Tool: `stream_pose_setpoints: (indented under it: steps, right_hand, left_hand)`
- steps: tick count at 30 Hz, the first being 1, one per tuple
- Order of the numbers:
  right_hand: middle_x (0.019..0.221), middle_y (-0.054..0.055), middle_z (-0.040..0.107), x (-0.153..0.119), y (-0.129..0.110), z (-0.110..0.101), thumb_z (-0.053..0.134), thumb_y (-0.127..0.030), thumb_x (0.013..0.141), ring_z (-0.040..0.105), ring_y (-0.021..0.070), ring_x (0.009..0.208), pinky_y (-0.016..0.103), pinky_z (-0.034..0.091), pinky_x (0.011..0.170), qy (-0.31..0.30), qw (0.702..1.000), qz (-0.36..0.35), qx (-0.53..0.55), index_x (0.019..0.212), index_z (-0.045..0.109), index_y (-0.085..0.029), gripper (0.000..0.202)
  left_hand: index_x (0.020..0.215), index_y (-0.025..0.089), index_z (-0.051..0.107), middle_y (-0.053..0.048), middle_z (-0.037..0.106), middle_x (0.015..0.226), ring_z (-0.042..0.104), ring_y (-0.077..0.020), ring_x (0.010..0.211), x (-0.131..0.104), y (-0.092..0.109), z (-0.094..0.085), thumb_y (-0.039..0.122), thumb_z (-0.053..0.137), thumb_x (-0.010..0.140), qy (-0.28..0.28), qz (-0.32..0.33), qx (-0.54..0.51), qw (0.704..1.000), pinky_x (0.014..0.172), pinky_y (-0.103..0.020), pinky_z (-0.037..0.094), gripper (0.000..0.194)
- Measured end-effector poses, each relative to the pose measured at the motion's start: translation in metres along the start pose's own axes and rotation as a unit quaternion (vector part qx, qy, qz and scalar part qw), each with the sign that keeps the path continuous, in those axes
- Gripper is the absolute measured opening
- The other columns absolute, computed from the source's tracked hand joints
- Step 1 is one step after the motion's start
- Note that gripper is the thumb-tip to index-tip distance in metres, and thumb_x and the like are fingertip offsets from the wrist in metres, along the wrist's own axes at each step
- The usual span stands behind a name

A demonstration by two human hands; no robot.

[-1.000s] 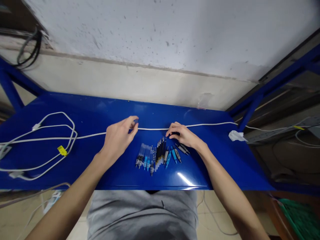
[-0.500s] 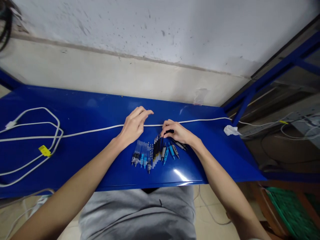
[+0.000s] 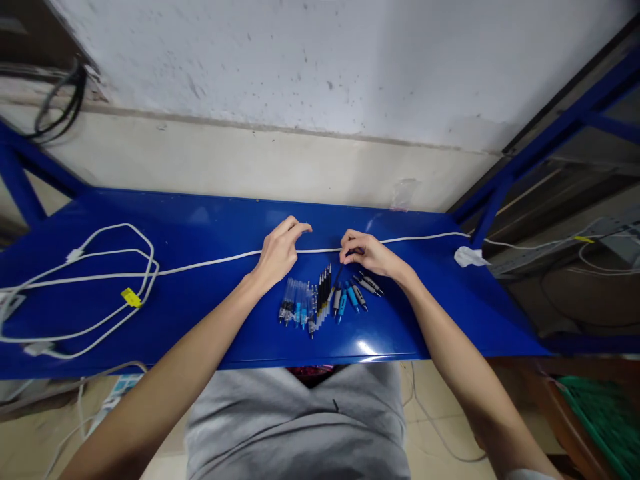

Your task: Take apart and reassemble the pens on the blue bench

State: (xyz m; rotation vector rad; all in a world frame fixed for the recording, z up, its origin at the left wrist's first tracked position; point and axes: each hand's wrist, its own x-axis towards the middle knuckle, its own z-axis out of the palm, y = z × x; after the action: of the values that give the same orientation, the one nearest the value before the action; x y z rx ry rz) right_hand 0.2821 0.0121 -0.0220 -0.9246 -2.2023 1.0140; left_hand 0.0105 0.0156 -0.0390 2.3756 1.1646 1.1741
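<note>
My left hand (image 3: 280,250) is above the blue shelf, left of the pens, its fingers drawn together in a pinch; anything between the tips is too small to name. With thumb and fingers closed, my right hand (image 3: 365,253) grips the upper end of a thin dark refill (image 3: 339,273), which slants down. Below the hands lie clear pen barrels (image 3: 299,297) with black or blue ends, a column of tiny springs (image 3: 314,298), a row of black-tipped refills (image 3: 324,290), and grey and blue pen tops (image 3: 343,303). More grey pieces (image 3: 370,283) are under my right hand.
A white cable (image 3: 215,265) crosses the blue shelf (image 3: 225,340) behind the pen parts, with coils and a yellow tag (image 3: 131,297) at the left. Crumpled white tissue (image 3: 470,257) lies at the right. A wall (image 3: 300,153) rises along the back edge.
The camera view has shifted, moving the scene rightward in the picture. My right hand has moved slightly away from the row, and a dark refill now shows below its fingertips. My left hand remains pinched.
</note>
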Motion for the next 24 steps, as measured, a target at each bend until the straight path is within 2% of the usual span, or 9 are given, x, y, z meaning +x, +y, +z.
stream_pose_setpoints:
  steps: [3,5,8,11,14,19,24]
  right_hand:
    - [0.092,0.004,0.064,0.004,0.0,-0.005,0.071,-0.025,0.088,0.06,0.0169,0.084,0.031,0.047,0.078,0.056,0.998,-0.002,0.031,0.082,0.074,-0.018,0.01]
    - [0.088,0.004,0.067,0.012,0.001,-0.004,0.071,-0.026,0.087,0.062,0.0174,0.082,0.031,0.046,0.077,0.119,0.991,0.004,0.057,0.083,0.071,-0.018,0.009]
    - [0.081,0.002,0.069,0.029,-0.001,0.001,0.07,-0.026,0.084,0.062,0.0173,0.076,0.03,0.044,0.072,0.212,0.974,0.01,0.075,0.083,0.069,-0.018,0.009]
    - [0.079,0.002,0.07,0.04,-0.002,0.01,0.069,-0.026,0.083,0.062,0.0177,0.075,0.03,0.043,0.071,0.267,0.963,0.004,0.047,0.082,0.069,-0.018,0.008]
    - [0.081,0.003,0.071,0.038,0.002,0.016,0.067,-0.025,0.084,0.062,0.0184,0.078,0.03,0.043,0.072,0.289,0.957,0.006,0.012,0.081,0.07,-0.018,0.008]
    - [0.084,0.003,0.072,0.026,0.013,0.02,0.064,-0.025,0.087,0.06,0.0185,0.078,0.031,0.044,0.075,0.293,0.955,0.018,-0.044,0.083,0.07,-0.019,0.01]
    - [0.087,0.004,0.072,0.025,0.013,0.022,0.063,-0.024,0.089,0.06,0.0197,0.081,0.032,0.044,0.077,0.32,0.944,0.019,-0.076,0.084,0.07,-0.02,0.009]
  left_hand:
    - [0.115,0.02,0.069,-0.004,0.061,0.103,0.062,-0.0157,0.089,-0.001,-0.002,-0.001,-0.005,0.037,0.085,0.003,-0.032,0.024,0.999,0.079,-0.028,0.048,0.05]
    - [0.116,0.02,0.07,-0.004,0.062,0.103,0.063,-0.0157,0.089,-0.001,-0.002,-0.001,-0.001,0.039,0.091,-0.002,-0.034,0.028,0.999,0.078,-0.028,0.047,0.046]
    - [0.118,0.021,0.07,-0.004,0.064,0.102,0.063,-0.0161,0.085,0.0,-0.002,0.0,0.016,0.044,0.102,-0.014,-0.028,0.027,0.999,0.076,-0.029,0.047,0.031]
    - [0.116,0.02,0.071,-0.004,0.066,0.101,0.064,-0.0169,0.084,0.001,-0.002,0.001,0.032,0.051,0.105,-0.014,-0.026,0.02,0.999,0.076,-0.03,0.048,0.026]
    - [0.11,0.019,0.073,-0.005,0.066,0.098,0.064,-0.0171,0.085,0.001,-0.004,0.001,0.033,0.051,0.105,-0.014,-0.024,0.003,1.0,0.077,-0.03,0.048,0.026]
    - [0.107,0.02,0.073,-0.005,0.067,0.099,0.065,-0.0176,0.091,0.001,-0.005,0.004,0.03,0.049,0.106,-0.019,0.001,-0.039,0.999,0.083,-0.031,0.049,0.026]
    - [0.104,0.019,0.073,-0.006,0.068,0.099,0.065,-0.0181,0.091,0.001,-0.003,0.005,0.029,0.051,0.105,-0.029,0.0,-0.036,0.999,0.084,-0.032,0.05,0.024]
